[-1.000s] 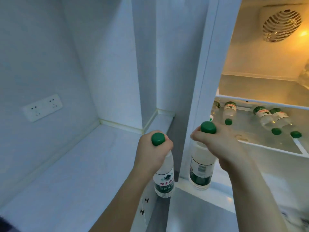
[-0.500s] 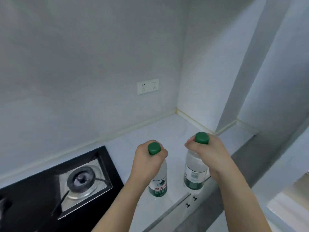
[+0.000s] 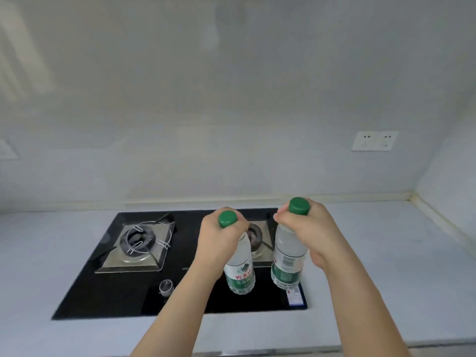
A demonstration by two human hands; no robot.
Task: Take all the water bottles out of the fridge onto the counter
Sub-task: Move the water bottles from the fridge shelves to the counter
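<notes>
Below your two grips lies the counter (image 3: 386,266), pale and wide, running out to either side of them. Set into it, directly under both held bottles, is the black hob (image 3: 123,297), with one burner (image 3: 139,240) left of your left hand and a knob (image 3: 166,286) just left of your left forearm. Up and right of your right hand, a socket (image 3: 374,140) sits on the wall. Your right hand (image 3: 313,233) grasps the right bottle (image 3: 288,261) by its neck, upright, green cap showing. Your left hand (image 3: 219,243) grasps the left bottle (image 3: 240,269) the same way, just beside it.
</notes>
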